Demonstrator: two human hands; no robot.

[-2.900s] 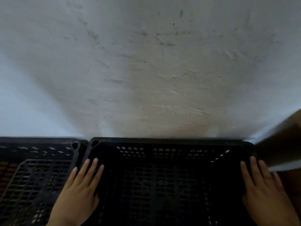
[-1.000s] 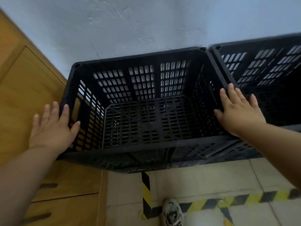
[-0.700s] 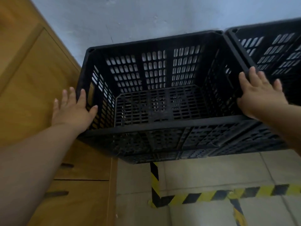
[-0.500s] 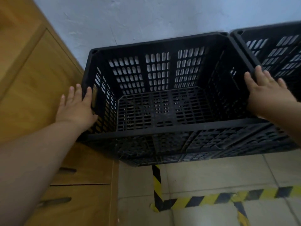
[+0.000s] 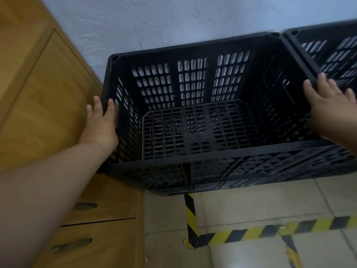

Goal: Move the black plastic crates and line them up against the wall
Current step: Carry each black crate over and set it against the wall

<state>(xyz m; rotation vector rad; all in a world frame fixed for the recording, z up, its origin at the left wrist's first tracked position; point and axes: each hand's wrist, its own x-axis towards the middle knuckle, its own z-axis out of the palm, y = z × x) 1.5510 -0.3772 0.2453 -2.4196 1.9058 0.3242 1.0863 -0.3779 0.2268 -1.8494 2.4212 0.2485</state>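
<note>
Nearest the camera, pale floor tiles (image 5: 251, 207) are seen, crossed by black-and-yellow tape (image 5: 245, 234) that runs along the floor and turns up under the crate. At the lower left, a wooden cabinet (image 5: 44, 105) with drawer pulls is seen, partly covered by the left forearm.

The crate (image 5: 193, 128) is seen above the tape, black, perforated and empty, its lower front edge overhanging the tiles. Its left wall lies just beside the cabinet and its far rim sits against the wall (image 5: 173, 20). Beneath its front face, the slotted side of another black crate appears to be stacked, though the boundary cannot be clearly made out.

The left hand (image 5: 100, 122) is laid flat, fingers extended, against the outside of the crate's left wall near the rim, between crate and cabinet; nothing is gripped. The right hand (image 5: 332, 105) is spread open over the crate's right rim, fingers pointing toward the wall, resting on it rather than clenched around it.

Further right, a second crate (image 5: 332, 53) is seen touching the first at the rim corner, also set against the light, rough-plastered wall
</note>
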